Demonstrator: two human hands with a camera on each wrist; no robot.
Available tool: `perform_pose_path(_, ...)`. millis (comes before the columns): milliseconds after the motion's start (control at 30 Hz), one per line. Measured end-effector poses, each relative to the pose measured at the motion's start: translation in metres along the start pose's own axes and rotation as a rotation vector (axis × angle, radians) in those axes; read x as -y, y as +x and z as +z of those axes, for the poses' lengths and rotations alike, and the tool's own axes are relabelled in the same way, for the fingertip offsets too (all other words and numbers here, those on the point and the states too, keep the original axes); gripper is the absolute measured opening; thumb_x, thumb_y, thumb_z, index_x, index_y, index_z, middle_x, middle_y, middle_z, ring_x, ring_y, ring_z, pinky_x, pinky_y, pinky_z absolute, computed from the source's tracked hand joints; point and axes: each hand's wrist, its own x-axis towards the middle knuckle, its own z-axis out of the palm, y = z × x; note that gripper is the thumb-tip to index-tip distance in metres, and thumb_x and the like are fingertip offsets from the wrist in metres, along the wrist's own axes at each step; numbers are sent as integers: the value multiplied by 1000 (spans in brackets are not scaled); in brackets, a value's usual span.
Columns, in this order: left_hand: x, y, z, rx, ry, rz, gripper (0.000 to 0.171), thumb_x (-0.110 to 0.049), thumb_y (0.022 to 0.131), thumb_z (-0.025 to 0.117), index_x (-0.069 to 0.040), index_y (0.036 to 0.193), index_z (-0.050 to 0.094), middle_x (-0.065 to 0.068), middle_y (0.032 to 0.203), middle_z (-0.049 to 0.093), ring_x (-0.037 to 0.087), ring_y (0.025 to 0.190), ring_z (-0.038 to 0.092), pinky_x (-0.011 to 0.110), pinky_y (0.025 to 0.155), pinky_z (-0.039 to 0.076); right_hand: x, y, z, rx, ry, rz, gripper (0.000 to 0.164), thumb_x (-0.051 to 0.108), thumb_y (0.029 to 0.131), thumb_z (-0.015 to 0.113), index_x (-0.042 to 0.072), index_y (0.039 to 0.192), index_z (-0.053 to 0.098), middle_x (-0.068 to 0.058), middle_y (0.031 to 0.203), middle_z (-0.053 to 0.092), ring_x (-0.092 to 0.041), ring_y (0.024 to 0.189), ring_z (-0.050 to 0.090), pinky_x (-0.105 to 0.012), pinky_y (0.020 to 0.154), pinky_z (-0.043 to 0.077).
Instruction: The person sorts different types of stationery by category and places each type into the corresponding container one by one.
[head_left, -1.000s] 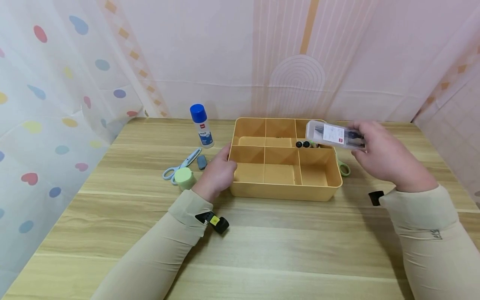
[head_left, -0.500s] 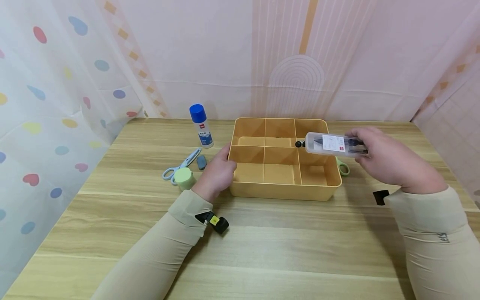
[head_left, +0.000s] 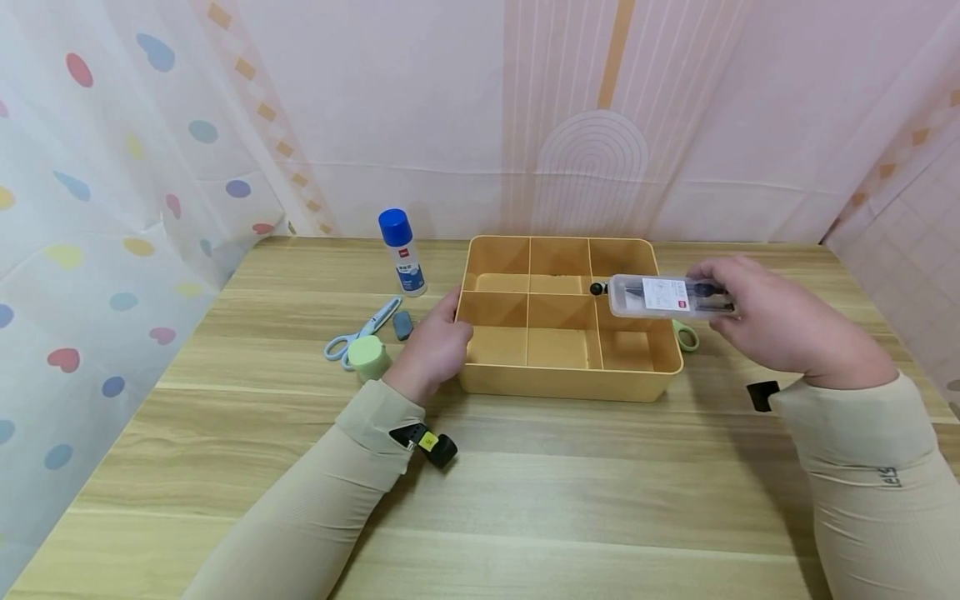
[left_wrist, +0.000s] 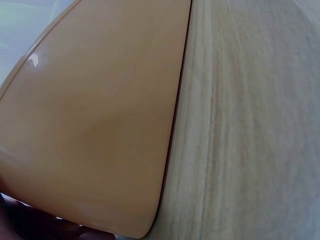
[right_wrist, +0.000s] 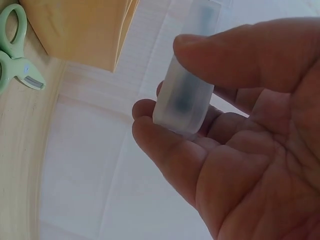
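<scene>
A tan box with six compartments [head_left: 562,383] stands on the table. My left hand [head_left: 435,346] holds its left side; the left wrist view shows the outer box wall [left_wrist: 100,125] with dark fingers at the lower left. My right hand [head_left: 772,321] pinches one end of a clear plastic case [head_left: 630,297] between thumb and fingers. Dark slim tools show through the case, and a white label sits on it. The case is held level over the right-hand compartments. It partly covers a black round-ended item [head_left: 597,288] at the back right compartment.
Left of the box are a blue-capped glue bottle [head_left: 403,254], light blue scissors [head_left: 363,332], a blue-grey eraser [head_left: 402,325] and a light green round container [head_left: 369,357]. Green-handled scissors [right_wrist: 15,50] lie at the box's right side. A patterned curtain [head_left: 420,108] hangs behind the table.
My right hand has brought the plastic case slightly lower and toward me, so it now covers more of the black-ended items. The left hand and the box have stayed in place.
</scene>
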Motion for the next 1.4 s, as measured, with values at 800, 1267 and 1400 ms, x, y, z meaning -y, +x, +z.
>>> perform_pose_path(800, 2, 0, 0, -1, -19, 33, 69, -9, 105, 37, -26, 170, 21, 4, 171, 36, 31, 155, 37, 59, 130, 22, -1, -1, 5, 92, -19, -35, 43, -3, 92, 68, 5, 134, 62, -17, 127, 65, -31, 112, 62, -52, 94, 53)
perform_pose_path(1267, 0, -2, 0, -3, -12, 24, 69, -9, 104, 37, -26, 170, 21, 4, 171, 36, 31, 155, 36, 59, 130, 22, 1, -3, 4, 107, -80, -29, 43, 1, 93, 72, 3, 135, 64, -19, 129, 66, -32, 112, 63, -55, 94, 54)
perform_pose_path(1400, 0, -1, -1, -1, -12, 22, 69, -9, 104, 37, -26, 170, 21, 4, 171, 35, 31, 156, 36, 59, 130, 21, 2, -4, 3, 109, -94, -20, 45, 4, 93, 73, 3, 138, 64, -18, 129, 66, -31, 111, 64, -57, 94, 55)
